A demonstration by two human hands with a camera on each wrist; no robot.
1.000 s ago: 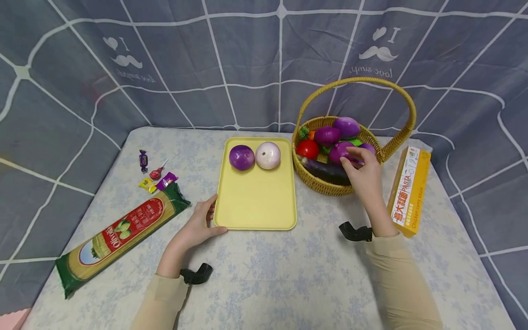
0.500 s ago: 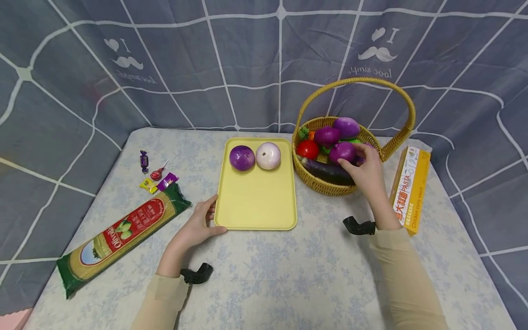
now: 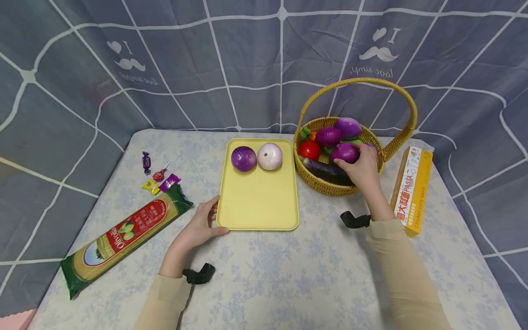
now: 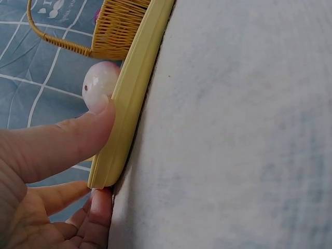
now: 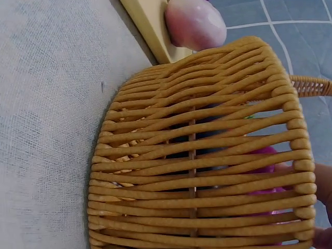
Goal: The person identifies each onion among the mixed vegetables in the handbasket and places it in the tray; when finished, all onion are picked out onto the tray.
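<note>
In the head view, my right hand [image 3: 365, 169] reaches into the wicker basket [image 3: 315, 182] with thumb and fingers about a purple onion [image 3: 344, 152], which still sits among the other vegetables. The right wrist view shows mostly basket weave; only parts of the fingers appear past the rim. My left hand [image 3: 202, 224] holds the near left corner of the yellow tray [image 3: 257, 201], its thumb on the front edge and fingers along the left side. On the tray's far half lie a purple round vegetable [image 3: 244, 158] and a whitish onion [image 3: 270, 156], side by side.
Also in the basket are a tomato [image 3: 309, 150], a long dark eggplant [image 3: 327, 172] and more purple vegetables. Its tall handle [image 3: 359, 80] arches overhead. A pasta box [image 3: 414, 190] lies at right; a spaghetti packet [image 3: 128, 238] and several candies [image 3: 160, 174] lie at left.
My right hand first shifts slightly right over the basket, then back a little, its thumb and fingers now around the purple onion. The left hand and tray stay put.
</note>
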